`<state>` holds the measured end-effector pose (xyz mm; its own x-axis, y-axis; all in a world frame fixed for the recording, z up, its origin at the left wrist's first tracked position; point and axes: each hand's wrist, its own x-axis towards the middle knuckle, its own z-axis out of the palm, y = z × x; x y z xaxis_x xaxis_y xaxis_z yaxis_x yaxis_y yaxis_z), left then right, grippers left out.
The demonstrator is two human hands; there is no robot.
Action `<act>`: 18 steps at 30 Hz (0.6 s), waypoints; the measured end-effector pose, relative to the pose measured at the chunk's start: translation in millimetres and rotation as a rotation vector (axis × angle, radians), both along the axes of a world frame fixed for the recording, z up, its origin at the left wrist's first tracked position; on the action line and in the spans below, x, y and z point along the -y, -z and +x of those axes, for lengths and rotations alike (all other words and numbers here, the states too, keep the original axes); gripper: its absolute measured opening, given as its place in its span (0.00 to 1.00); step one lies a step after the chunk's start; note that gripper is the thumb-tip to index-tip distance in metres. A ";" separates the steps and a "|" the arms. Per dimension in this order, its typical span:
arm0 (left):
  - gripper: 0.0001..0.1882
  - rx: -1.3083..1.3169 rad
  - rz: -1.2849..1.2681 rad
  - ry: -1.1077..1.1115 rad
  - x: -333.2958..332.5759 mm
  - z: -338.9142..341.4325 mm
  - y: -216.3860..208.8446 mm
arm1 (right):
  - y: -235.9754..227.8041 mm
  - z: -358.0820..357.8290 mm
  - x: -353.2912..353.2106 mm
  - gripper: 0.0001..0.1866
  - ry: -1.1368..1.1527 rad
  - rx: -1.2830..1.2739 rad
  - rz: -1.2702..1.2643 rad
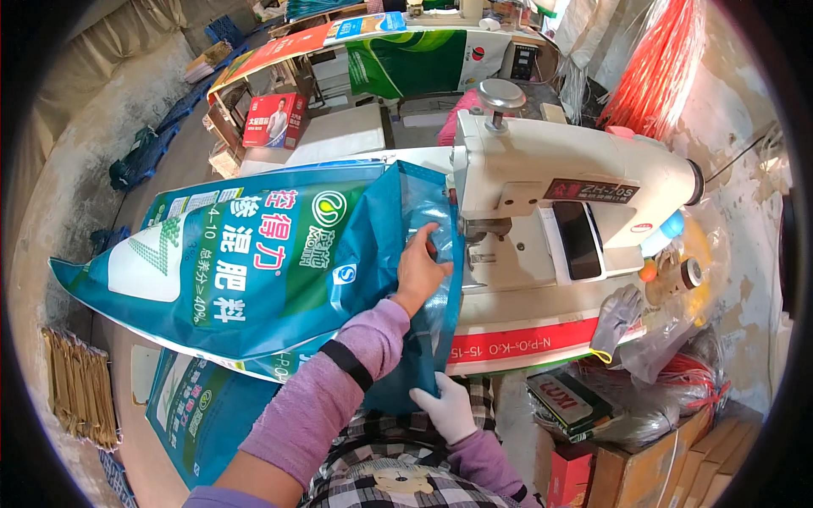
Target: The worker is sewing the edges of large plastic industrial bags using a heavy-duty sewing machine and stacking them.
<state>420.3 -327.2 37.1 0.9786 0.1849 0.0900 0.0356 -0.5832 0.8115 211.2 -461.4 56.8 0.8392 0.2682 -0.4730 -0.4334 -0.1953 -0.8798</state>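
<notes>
A large teal plastic-woven bag [279, 245] with white and green print lies flat across the worktable, its open end toward the sewing machine [584, 173]. My bare left hand [421, 271] rests on the bag close to that end, thumb spread from bent fingers. In a white glove, my right hand [446, 409] pinches the near corner of the same end; some of its fingers are hidden. The bag's edge lies beside the machine's needle area and presser foot [487, 229]. Purple sleeves cover both forearms, with a black band around the left one.
A second teal bag [190, 415] lies below at the left. Grey gloves [618, 317] and a thread spool [677, 279] sit right of the machine. Cardboard boxes [644, 466] stand at lower right, and red strands [656, 68] hang by the wall. A red box [275, 120] stands behind.
</notes>
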 end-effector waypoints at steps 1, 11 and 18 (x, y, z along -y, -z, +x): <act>0.44 0.003 -0.001 -0.002 -0.4 1.3 -1.0 | 1.8 0.1 3.0 0.22 -0.002 0.003 -0.001; 0.38 -0.185 -0.260 -0.262 -17.4 12.0 11.1 | -4.2 -49.4 27.3 0.17 -0.115 0.327 -0.029; 0.37 0.188 0.250 0.608 -59.3 -166.2 -148.7 | 0.3 -35.4 56.8 0.20 -0.006 0.246 0.009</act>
